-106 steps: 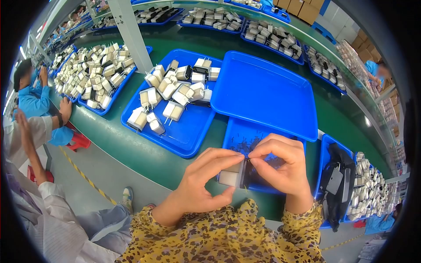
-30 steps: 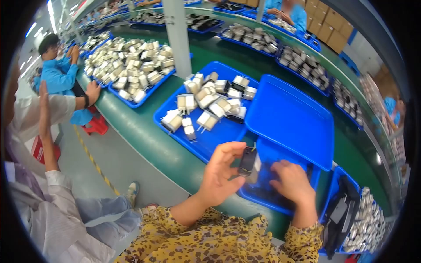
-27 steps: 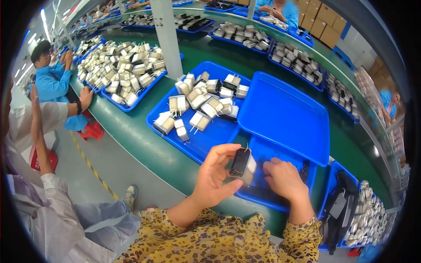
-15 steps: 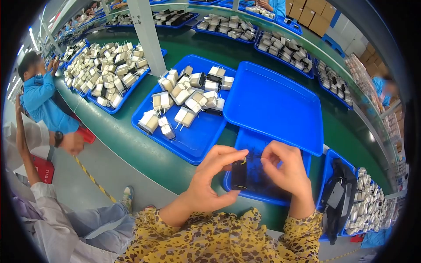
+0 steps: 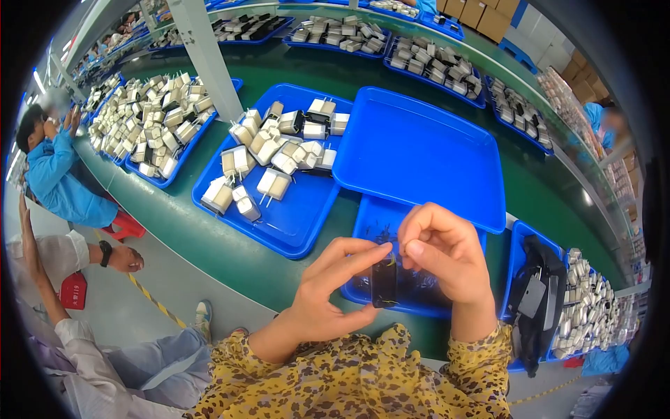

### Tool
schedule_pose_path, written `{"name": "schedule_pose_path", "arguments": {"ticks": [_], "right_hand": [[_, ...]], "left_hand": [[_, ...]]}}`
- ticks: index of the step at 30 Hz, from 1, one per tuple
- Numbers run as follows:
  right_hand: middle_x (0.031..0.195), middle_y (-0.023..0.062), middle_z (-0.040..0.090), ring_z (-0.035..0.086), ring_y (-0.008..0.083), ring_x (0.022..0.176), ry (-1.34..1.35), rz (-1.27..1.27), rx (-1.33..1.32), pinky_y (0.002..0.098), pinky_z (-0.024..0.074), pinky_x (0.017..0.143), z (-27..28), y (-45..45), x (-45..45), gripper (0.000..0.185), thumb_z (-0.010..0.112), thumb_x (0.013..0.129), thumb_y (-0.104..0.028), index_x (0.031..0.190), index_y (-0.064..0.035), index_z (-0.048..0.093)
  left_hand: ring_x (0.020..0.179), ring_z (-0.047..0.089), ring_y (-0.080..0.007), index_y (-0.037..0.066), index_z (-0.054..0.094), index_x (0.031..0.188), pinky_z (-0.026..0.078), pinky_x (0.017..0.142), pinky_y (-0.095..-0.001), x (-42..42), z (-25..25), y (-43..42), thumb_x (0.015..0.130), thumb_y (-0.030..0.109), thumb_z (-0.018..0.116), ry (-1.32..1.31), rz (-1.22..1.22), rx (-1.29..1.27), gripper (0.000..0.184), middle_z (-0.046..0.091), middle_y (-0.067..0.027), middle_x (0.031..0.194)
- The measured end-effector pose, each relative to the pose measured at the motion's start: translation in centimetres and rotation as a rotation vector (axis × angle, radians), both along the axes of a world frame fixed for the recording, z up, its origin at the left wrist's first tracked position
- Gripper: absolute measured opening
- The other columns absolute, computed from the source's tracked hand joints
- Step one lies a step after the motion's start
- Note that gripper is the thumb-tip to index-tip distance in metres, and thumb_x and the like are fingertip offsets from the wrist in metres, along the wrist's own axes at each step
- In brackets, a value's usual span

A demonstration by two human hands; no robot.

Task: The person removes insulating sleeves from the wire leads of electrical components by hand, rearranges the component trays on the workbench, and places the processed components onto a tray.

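Note:
My left hand grips a small black rectangular block upright between thumb and forefinger. Bits of yellow show at the block's top and bottom ends. Close to its top end, my right hand has thumb and fingertips pinched together; whatever they hold is too small to make out. Beneath both hands lies a blue tray with many small dark pieces in it. An overlapping blue tray with a bare bottom rests across its far side. To the left, another blue tray holds several white plug adapters.
More trays of adapters line the green bench, left and far side. A grey post stands behind the left tray. At right, a tray holds a black bag. A person in blue and another person's hand are at left.
My right hand has moved left and up to the block's top, its fingers closing into a pinch. My left hand keeps the block. The whole view has shifted slightly.

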State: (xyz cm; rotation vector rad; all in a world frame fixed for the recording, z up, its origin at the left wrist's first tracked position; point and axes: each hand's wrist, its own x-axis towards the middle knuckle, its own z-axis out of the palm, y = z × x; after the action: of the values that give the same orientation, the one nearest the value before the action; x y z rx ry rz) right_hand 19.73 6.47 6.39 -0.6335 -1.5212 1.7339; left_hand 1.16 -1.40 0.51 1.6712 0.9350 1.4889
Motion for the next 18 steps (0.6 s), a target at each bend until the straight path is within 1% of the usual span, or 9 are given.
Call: {"name": "schedule_pose_path", "arguments": {"ticks": [2,9,12,14,15,17,18], "right_hand": [[0.086,-0.0017,0.059,0.054,0.0042,0.077,-0.008,0.073,-0.048,0.0191,0.0427,0.067,-0.43,0.27,0.03,0.006,0.063,0.097,-0.009,0.098,-0.0033,0.060],[0.088,-0.0011,0.060,0.054,0.0044,0.078,0.015,0.075,-0.055,0.0195,0.0426,0.068,-0.43,0.36,-0.02,0.007,0.064,0.097,-0.010,0.097,-0.0038,0.060],[0.089,0.0010,0.060,0.055,0.0063,0.079,0.054,0.064,-0.001,0.0210,0.0435,0.069,-0.48,0.39,0.05,0.007,0.063,0.097,-0.008,0.097,-0.0031,0.060],[0.091,0.0043,0.062,0.057,0.0089,0.081,0.096,0.024,0.096,0.0231,0.0458,0.071,-0.31,0.30,-0.08,0.007,0.064,0.096,-0.007,0.097,-0.0021,0.060],[0.091,0.0043,0.062,0.057,0.0089,0.081,0.095,0.026,0.096,0.0231,0.0458,0.071,-0.26,0.29,-0.04,0.007,0.064,0.096,-0.007,0.097,-0.0021,0.060],[0.094,0.0084,0.065,0.060,0.0120,0.084,0.079,0.024,0.188,0.0254,0.0484,0.075,-0.19,0.28,0.13,0.007,0.066,0.094,-0.007,0.094,-0.0011,0.061],[0.094,0.0084,0.065,0.060,0.0120,0.084,0.080,0.026,0.189,0.0254,0.0484,0.075,-0.16,0.30,0.19,0.007,0.066,0.094,-0.007,0.094,-0.0011,0.061]], "left_hand": [[0.099,0.061,-0.0222,0.002,0.061,0.133,0.054,0.079,-0.0312,0.15,-0.09,-0.01,0.066,-0.002,0.073,0.057,0.048,0.039,0.068,0.060,-0.0130,0.116],[0.099,0.060,-0.0251,0.002,0.063,0.130,0.052,0.081,-0.0335,0.07,0.40,-0.09,0.065,-0.002,0.073,0.097,0.026,0.034,0.066,0.060,-0.0125,0.116],[0.100,0.059,-0.0259,0.002,0.063,0.129,0.051,0.082,-0.0348,-0.04,0.37,0.03,0.064,-0.001,0.073,0.119,0.007,0.079,0.065,0.060,-0.0123,0.116],[0.100,0.060,-0.0249,0.002,0.064,0.128,0.052,0.081,-0.0336,-0.05,0.36,0.00,0.065,-0.001,0.073,0.091,0.021,0.072,0.064,0.060,-0.0124,0.116],[0.100,0.060,-0.0249,0.002,0.064,0.128,0.052,0.081,-0.0336,-0.02,0.34,0.00,0.065,-0.001,0.073,0.090,0.023,0.073,0.064,0.060,-0.0124,0.116],[0.098,0.060,-0.0237,0.001,0.064,0.128,0.053,0.079,-0.0324,0.03,0.30,-0.04,0.065,-0.002,0.073,0.037,0.026,0.053,0.064,0.061,-0.0129,0.116],[0.098,0.060,-0.0237,0.001,0.064,0.128,0.053,0.079,-0.0324,0.00,0.28,-0.04,0.065,-0.002,0.073,0.038,0.029,0.055,0.064,0.061,-0.0129,0.116]]}}
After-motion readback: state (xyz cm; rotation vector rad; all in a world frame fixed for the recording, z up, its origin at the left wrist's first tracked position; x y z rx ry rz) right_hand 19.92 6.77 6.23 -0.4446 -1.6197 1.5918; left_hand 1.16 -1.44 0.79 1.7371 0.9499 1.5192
